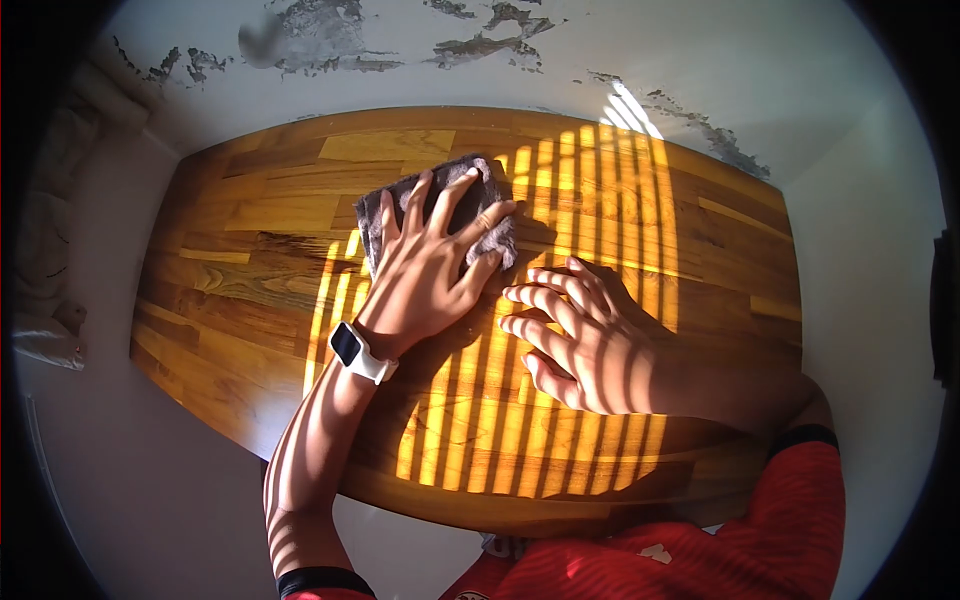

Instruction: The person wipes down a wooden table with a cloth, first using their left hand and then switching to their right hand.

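My left hand point(425, 265), with a white smartwatch point(350, 348) on its wrist, lies with spread fingers on a grey-brown fluffy cloth point(495, 245). The cloth is flat on the wooden tabletop point(270, 215), partly hidden under the palm and fingers. To the right and nearer to me, my right hand point(590, 345) has its fingers apart and slightly bent over the wood. Nothing is in it, and its fingertips are a short way from the cloth. Whether they touch the wood is not clear.
Striped sunlight falls across the wood and both hands. A wall point(400, 75) with peeling paint stands behind the table's far edge, and another wall point(850, 230) is at the right. Light fabric point(50, 240) shows at the far left.
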The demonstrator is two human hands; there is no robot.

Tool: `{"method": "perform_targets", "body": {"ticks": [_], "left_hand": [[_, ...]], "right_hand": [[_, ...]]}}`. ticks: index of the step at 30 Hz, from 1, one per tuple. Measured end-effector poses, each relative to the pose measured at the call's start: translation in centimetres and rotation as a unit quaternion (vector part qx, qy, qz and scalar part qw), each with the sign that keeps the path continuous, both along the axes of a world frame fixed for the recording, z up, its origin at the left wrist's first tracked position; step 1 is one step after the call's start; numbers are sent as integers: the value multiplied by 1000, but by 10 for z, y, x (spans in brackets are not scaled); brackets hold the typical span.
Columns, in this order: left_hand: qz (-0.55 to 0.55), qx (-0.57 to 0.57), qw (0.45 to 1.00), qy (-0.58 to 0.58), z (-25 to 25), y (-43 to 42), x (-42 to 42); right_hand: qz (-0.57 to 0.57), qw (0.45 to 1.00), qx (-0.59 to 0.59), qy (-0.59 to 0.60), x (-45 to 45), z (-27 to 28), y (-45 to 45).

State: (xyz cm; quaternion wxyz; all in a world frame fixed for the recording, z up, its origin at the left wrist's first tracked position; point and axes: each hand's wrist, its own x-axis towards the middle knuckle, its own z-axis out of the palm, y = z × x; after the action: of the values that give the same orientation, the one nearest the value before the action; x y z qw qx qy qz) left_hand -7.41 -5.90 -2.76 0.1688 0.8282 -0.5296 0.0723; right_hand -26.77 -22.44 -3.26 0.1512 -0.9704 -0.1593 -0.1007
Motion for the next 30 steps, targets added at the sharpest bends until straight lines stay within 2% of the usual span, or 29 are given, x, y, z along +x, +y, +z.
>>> {"method": "perform_targets", "body": {"ticks": [4, 6, 10, 12, 13, 15, 16, 17, 18, 20, 23, 27, 30], "left_hand": [[86, 3, 995, -40, 2, 20, 44], [163, 14, 986, -22, -8, 32, 72], [206, 19, 978, 15, -6, 44, 88], [171, 29, 985, -15, -9, 40, 74], [153, 33, 987, -32, -9, 35, 63], [84, 52, 995, -13, 5, 12, 20], [30, 16, 999, -1, 2, 9, 3], [3, 29, 1000, -6, 2, 4, -8], [-36, 6, 999, 4, 7, 3, -16], [-37, 15, 999, 11, 7, 4, -16], [-18, 31, 999, 10, 7, 8, -9], [-7, 25, 1000, 0, 7, 9, -5], [1, 21, 1000, -8, 6, 10, -3]], "right_hand": [[1, 1000, 0, -7, 0, 6, -2], [-1, 1000, 5, -13, 2, 7, -3], [7, 1000, 14, -19, 8, 6, -10], [-13, 1000, -13, -16, 15, 9, -17], [-29, 994, -31, 103, 19, 17, -22], [-62, 998, -23, 15, 30, 5, -32], [-66, 997, -13, -47, 35, 1, -41], [-89, 982, -102, -131, 38, -2, -48], [-87, 985, -68, -132, 45, 2, -58], [-134, 973, -111, -155, 56, -8, -88], [-212, 960, -142, -119, 64, 3, -122], [-205, 954, -121, -180, 68, 3, -164], [-253, 946, -151, -136, 66, 4, -185]]}}
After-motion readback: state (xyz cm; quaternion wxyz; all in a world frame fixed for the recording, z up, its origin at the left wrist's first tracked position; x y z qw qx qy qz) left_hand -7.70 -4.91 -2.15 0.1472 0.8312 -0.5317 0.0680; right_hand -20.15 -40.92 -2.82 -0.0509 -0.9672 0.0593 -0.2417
